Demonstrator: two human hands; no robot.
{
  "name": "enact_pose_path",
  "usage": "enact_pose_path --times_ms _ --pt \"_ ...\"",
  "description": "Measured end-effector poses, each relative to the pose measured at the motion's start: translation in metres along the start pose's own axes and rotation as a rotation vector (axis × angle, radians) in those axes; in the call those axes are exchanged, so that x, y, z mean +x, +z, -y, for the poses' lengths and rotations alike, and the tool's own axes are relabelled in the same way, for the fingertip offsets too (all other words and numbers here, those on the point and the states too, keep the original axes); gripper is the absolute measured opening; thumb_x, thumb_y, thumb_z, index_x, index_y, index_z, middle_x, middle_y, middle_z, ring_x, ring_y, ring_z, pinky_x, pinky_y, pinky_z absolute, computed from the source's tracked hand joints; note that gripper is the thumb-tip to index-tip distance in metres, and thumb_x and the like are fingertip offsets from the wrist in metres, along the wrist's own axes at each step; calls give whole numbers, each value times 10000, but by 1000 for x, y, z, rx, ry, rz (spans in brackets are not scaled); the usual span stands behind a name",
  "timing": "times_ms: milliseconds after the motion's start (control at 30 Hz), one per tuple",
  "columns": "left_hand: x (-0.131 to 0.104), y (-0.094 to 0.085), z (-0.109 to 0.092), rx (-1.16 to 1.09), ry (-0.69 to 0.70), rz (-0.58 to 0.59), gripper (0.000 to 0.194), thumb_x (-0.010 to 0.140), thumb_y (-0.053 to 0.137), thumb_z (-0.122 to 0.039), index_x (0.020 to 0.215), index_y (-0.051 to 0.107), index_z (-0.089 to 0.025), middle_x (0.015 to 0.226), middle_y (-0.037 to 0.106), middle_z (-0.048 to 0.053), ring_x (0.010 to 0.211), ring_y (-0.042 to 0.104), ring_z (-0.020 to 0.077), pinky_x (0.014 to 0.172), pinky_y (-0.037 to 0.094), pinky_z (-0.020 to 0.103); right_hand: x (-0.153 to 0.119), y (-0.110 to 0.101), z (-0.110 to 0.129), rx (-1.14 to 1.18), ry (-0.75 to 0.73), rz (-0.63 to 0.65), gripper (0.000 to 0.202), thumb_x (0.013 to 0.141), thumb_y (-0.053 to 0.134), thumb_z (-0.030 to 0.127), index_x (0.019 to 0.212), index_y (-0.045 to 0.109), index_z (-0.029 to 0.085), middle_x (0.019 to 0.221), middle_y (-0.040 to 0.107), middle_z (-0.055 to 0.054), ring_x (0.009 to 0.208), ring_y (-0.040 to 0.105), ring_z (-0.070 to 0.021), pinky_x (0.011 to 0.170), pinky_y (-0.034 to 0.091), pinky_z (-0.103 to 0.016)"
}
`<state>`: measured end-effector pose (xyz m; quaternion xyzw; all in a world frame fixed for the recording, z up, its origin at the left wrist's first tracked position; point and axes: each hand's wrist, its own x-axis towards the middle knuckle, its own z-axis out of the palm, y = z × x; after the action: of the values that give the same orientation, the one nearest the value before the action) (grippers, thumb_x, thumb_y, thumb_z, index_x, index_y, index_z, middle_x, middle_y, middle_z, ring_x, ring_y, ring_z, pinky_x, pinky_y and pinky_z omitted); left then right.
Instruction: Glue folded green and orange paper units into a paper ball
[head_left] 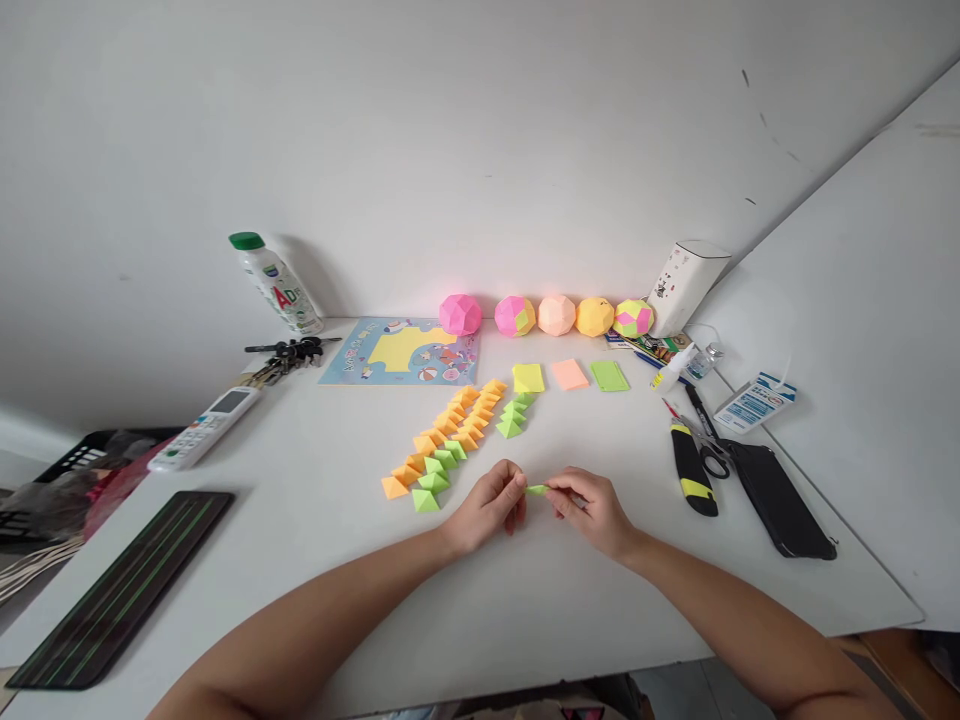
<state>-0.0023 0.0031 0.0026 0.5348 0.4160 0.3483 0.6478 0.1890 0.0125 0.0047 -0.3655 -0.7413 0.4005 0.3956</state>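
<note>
At the lower center of the frame, two hands are pinching a green slip

On a white table [300, 560], the left hand [491, 505] and right hand [590, 508] are facing each other, slightly apart, their fingertips closing on opposite ends of a small green slip [537, 490]. Just left of center, orange pieces [450, 420] and green pieces [435, 478] are lying in slanting rows, with a short green row [513, 415] standing nearer the pads. Above the hands, a yellow pad [528, 378], a peach pad [570, 375] and a lime pad [609, 376] are lying side by side. Behind them, five paper balls [556, 315] are lining the wall, the leftmost sitting by a blue sheet [360, 355]. At upper left, a white bottle [281, 290] is standing near some keys [289, 355]; below them a remote [202, 430] is lying. At right, a cutter [693, 468], scissors [712, 458] and a black case [780, 498] are resting close together.
</note>
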Motion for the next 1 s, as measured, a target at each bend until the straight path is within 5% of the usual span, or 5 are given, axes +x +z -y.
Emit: enact_pose_path --times_ms 367,500,600,700,1000 --pt "5 1 5 -34 -12 -25 387 817 483 -557 796 496 -172 594 546 -25 461 501 95 457 410 236 1 0 0 269 328 80 260 834 571 412 763 634 169 562 536 29 470 512 -99 475 458 -236" --pt "1 3 7 293 174 -129 321 905 366 -431 1023 510 -168 840 648 75 775 626 186 727 512 353 5 -4 -11 319 398 -10 272 784 630 428 799 644 157 617 557 19 486 533 -104 464 459 -240" --pt "-3 4 11 767 461 48 407 891 398 -344 1251 451 -161 1260 548 159 1221 460 274 1046 331 476 9 -9 -20 354 409 -75 305 767 641 453 825 634 153 599 559 19 491 536 -117 457 466 -252" --pt "-7 5 14 1090 517 212 656 854 440 -438 1392 304 -87 1443 339 224 1364 241 351 1116 160 535 12 -13 -24 356 409 -88 311 783 617 469 811 605 159 584 567 21 489 530 -114 469 472 -254" --pt "-25 16 8 1155 624 481 867 820 357 -640 1453 150 -84 1509 26 231 1390 44 385 1110 109 552 14 -14 -22 274 446 -19 312 766 633 460 776 594 151 551 584 18 460 542 -113 454 489 -246"
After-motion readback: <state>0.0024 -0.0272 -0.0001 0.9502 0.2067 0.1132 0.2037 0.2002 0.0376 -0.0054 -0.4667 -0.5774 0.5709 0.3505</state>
